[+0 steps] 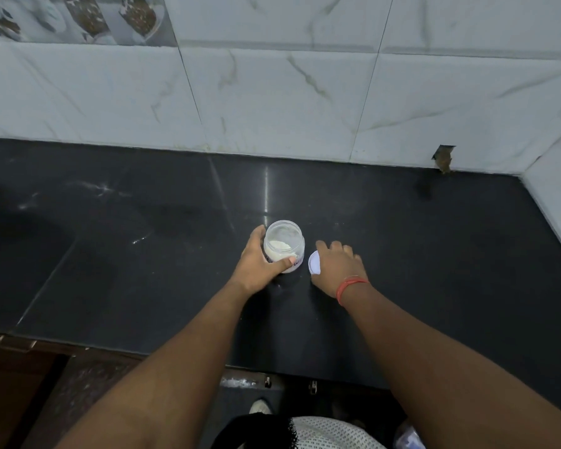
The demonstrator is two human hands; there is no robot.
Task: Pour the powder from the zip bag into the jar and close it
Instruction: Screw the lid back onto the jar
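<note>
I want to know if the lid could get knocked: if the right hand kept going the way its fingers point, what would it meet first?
Probably nothing: the right hand already covers the white lid, and beyond its fingertips lies bare counter up to the tiled wall. The jar stands to its left.

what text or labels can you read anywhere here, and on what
None can be read.
jar: dark print low on its side, partly behind the left hand's thumb, too small and blurred to read.
white lid under the right hand: no print shows.
</note>
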